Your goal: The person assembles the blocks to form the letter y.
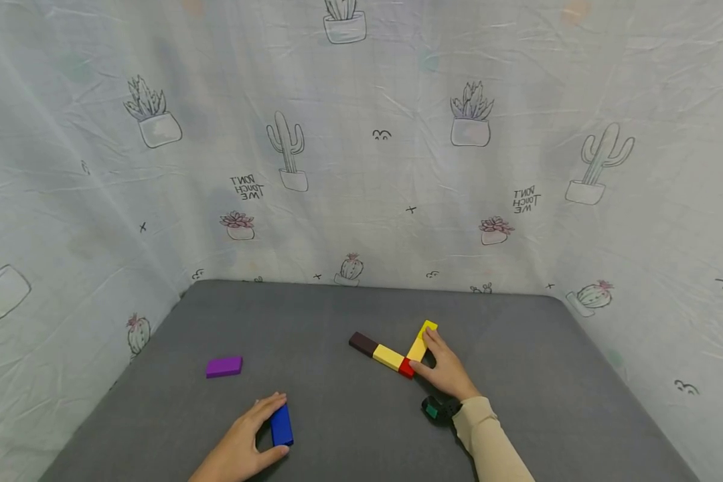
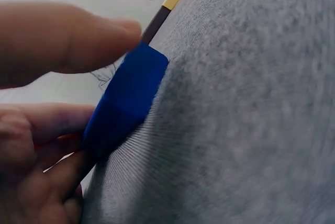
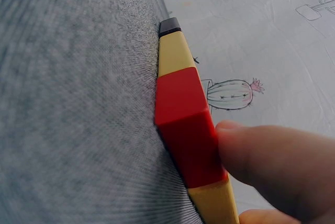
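Observation:
My left hand (image 1: pixel 244 435) spans a blue block (image 1: pixel 281 426), thumb at its near end and fingers at its far end. In the left wrist view the blue block (image 2: pixel 128 96) lies low over the grey cloth. Farther right, my right hand (image 1: pixel 448 369) holds the corner of a V-shaped line of blocks. Its thumb presses a red block (image 1: pixel 406 367), while its fingers rest along a bright yellow block (image 1: pixel 418 345). From the red block, a pale yellow block (image 1: pixel 388 357) and a dark brown block (image 1: pixel 363 343) run left, end to end.
A purple block (image 1: pixel 223 367) lies apart at the left of the grey table (image 1: pixel 331 402). Hanging sheets (image 1: pixel 385 167) with printed cacti enclose the back and sides. A dark wrist device (image 1: pixel 440 410) sits by the right sleeve (image 1: pixel 488 438).

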Demonstrator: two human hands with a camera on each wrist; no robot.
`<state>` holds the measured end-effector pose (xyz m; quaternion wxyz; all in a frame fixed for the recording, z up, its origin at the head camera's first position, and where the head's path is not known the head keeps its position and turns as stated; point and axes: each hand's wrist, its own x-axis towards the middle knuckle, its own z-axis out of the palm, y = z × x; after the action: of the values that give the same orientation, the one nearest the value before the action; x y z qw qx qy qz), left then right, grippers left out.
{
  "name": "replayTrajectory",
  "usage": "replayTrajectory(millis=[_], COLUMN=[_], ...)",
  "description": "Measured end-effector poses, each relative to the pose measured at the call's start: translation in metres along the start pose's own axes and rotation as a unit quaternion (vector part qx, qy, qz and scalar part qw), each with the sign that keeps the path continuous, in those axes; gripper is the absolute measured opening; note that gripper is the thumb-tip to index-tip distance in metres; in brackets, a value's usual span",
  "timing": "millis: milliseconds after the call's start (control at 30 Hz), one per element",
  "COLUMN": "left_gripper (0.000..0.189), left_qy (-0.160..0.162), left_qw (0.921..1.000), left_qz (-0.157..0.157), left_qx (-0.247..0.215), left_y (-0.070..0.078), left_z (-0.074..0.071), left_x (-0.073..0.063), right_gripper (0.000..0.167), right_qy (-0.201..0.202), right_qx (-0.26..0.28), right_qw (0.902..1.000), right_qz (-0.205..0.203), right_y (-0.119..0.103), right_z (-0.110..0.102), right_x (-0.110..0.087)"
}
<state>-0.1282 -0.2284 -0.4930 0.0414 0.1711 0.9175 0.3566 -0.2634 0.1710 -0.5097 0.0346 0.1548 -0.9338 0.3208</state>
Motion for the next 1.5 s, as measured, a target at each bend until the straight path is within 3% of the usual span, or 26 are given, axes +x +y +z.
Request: replayTrajectory(millis=[200, 567, 833, 1233, 1500], left_gripper=[0.072, 0.072, 0.075, 0.075, 0.072], left_qy=[0.009, 0.015, 0.076, 0.179, 0.169], left_qw=[0.9986, 0.9997, 0.9964, 0.9825, 0.9851], left_qz=[0.038, -0.019, -0.027, -0.014, -0.022], left_qx=[0.035, -0.002, 0.028, 0.051, 0.021], left_y=[0.0, 0.003, 0.008, 0.011, 0.017], left_z=[0.0, 0.0, 0.005, 0.017, 0.022], left_x=[-0.001, 0.003, 0.002, 0.004, 0.007], right_gripper=[0.083, 0.082, 0.082, 0.083, 0.083], right_qy=[-0.001, 0.0, -0.001, -0.005, -0.006], right_qx=[-0.003, -0.003, -0.002, 0.008, -0.001], right_qw=[1.0, 1.0, 1.0, 1.0, 1.0], right_qz=[-0.004, -0.005, -0.001, 0.0, 0.004], right_y=[0.001, 0.0, 0.001, 0.001, 0.002], right_z=[-0.001, -0.003, -0.003, -0.003, -0.002], right_x=[0.001, 0.002, 0.003, 0.002, 0.002])
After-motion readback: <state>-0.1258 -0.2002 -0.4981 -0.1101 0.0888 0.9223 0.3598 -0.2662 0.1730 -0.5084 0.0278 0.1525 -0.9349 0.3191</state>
